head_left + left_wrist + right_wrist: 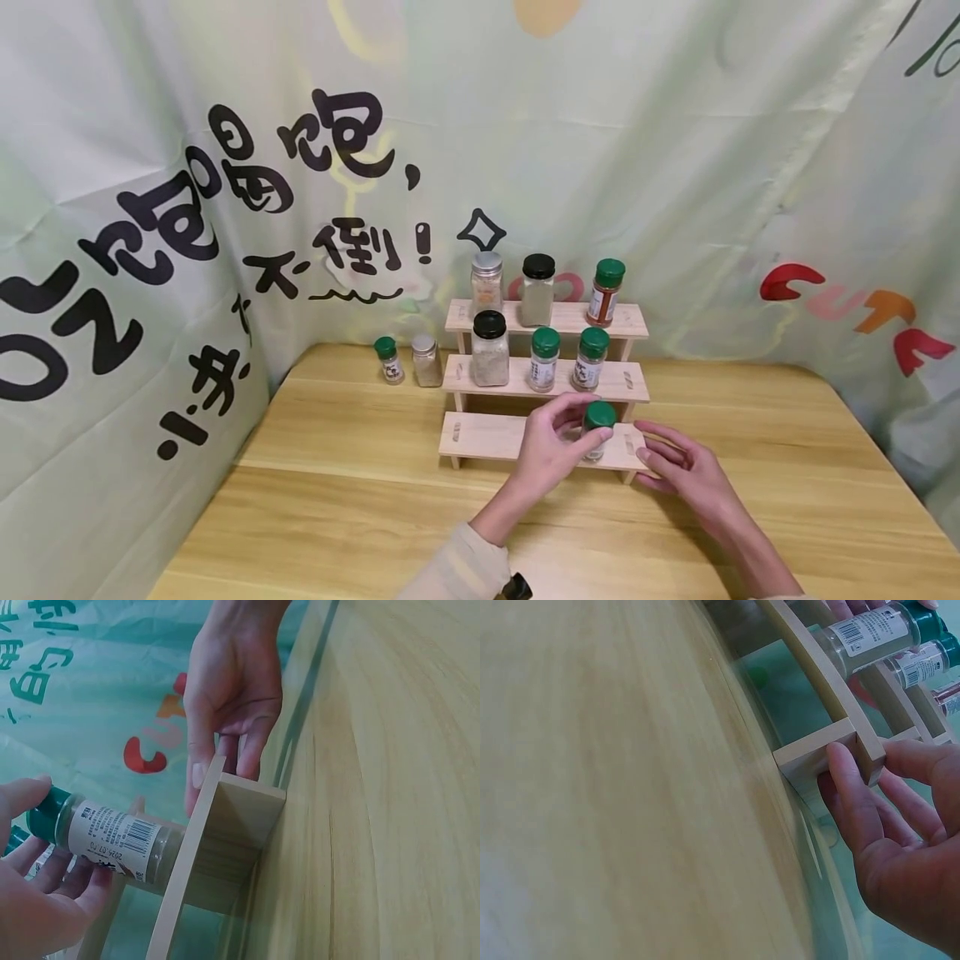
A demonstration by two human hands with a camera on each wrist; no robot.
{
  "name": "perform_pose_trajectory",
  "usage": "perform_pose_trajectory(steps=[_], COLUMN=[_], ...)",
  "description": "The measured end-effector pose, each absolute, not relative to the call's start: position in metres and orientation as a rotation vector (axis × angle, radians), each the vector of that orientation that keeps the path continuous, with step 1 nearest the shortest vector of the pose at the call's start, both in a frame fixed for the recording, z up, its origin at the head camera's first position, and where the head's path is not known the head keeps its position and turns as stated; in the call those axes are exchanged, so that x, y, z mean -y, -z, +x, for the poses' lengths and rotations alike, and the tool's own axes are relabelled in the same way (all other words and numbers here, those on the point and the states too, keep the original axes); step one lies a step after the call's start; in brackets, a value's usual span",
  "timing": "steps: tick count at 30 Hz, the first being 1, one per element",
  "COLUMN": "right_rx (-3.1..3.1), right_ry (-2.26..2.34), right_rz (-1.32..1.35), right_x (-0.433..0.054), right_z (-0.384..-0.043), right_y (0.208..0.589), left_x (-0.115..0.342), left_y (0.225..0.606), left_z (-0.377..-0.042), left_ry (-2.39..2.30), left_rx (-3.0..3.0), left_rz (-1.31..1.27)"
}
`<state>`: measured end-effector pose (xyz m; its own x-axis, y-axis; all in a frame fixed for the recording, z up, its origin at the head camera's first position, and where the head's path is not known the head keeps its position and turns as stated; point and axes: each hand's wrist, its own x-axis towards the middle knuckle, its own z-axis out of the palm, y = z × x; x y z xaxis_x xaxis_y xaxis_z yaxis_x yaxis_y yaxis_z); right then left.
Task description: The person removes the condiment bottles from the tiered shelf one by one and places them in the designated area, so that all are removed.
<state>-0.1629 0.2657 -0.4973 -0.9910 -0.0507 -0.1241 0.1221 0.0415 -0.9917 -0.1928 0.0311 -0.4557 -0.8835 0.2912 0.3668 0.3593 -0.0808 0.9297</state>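
My left hand [549,446] holds a spice jar [600,413] with a green cap, thumb on one side and fingers on the other. The jar stands upright on the lowest step of a three-step wooden rack [486,432], towards its right end. In the left wrist view its white barcode label [112,836] shows, and its base meets the board. At the right end of that step, my right hand [693,483] pinches the board's corner and its leg, as the right wrist view shows.
On the middle step stand a black-capped jar [491,358] and two green-capped jars [544,362]. Three more jars [537,296] line the top step. Left of the rack, a small green-capped jar [389,362] and a silver-capped jar [426,363] stand on the wooden table [337,483]. A printed curtain [712,167] hangs behind.
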Motion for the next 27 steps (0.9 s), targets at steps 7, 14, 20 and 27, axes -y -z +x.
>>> perform_pose_trajectory(steps=[7,14,20,27], right_rx=[-2.178,-2.139,-2.105,-2.097], right_ry=[2.089,2.128,2.158,2.160], right_rz=[0.079,0.089,0.081,0.077], right_x=[-0.266,-0.266,-0.266,-0.265], right_z=[-0.164,-0.163,-0.163,-0.163], right_y=[0.497,0.499,0.500,0.499], left_x=[-0.027,-0.020,-0.013,-0.004], left_y=[0.456,0.452,0.443,0.440], left_z=[-0.196,-0.194,-0.192,-0.191], left_ry=[2.177,2.214,2.244,2.256], left_rx=[2.058,1.993,2.014,2.035], left_rz=[-0.788,-0.828,-0.835,-0.837])
